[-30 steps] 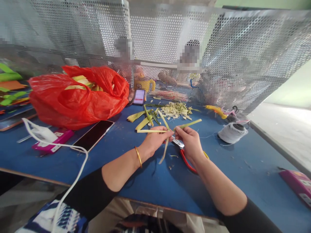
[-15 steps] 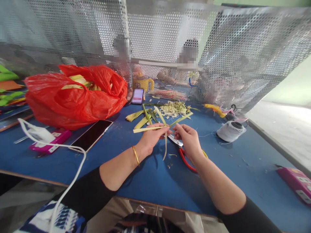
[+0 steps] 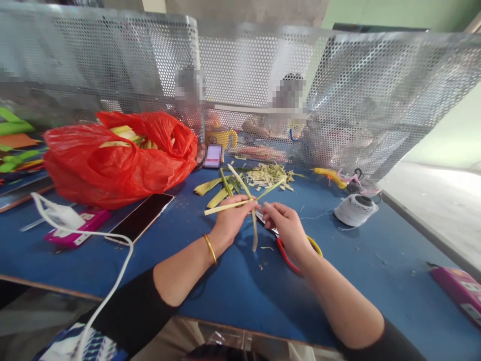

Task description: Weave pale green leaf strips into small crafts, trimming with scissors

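Pinched in my left hand (image 3: 235, 216) are crossed pale green leaf strips (image 3: 240, 180), which fan out up, left, right and down from the fingertips. My right hand (image 3: 283, 220) is just to the right of the crossing, its thumb and forefinger pressed together; a thin thread seems to run near it, but what the fingertips hold is too small to tell. Scissors with red and yellow handles (image 3: 287, 258) lie on the table, partly under my right hand. Behind the hands lie broader green leaf pieces (image 3: 206, 186) and a heap of leaf scraps (image 3: 268, 175).
A red plastic bag (image 3: 124, 170) stands at the left, near a black phone (image 3: 145, 216), a pink power strip (image 3: 78, 230) and a white cable (image 3: 128, 260). A white thread spool (image 3: 355, 211) is at the right. People sit behind the perforated metal screen (image 3: 255, 65).
The view has tilted up slightly. My right hand has moved a little away from the crossed strips, which my left hand still holds, now turned slightly.
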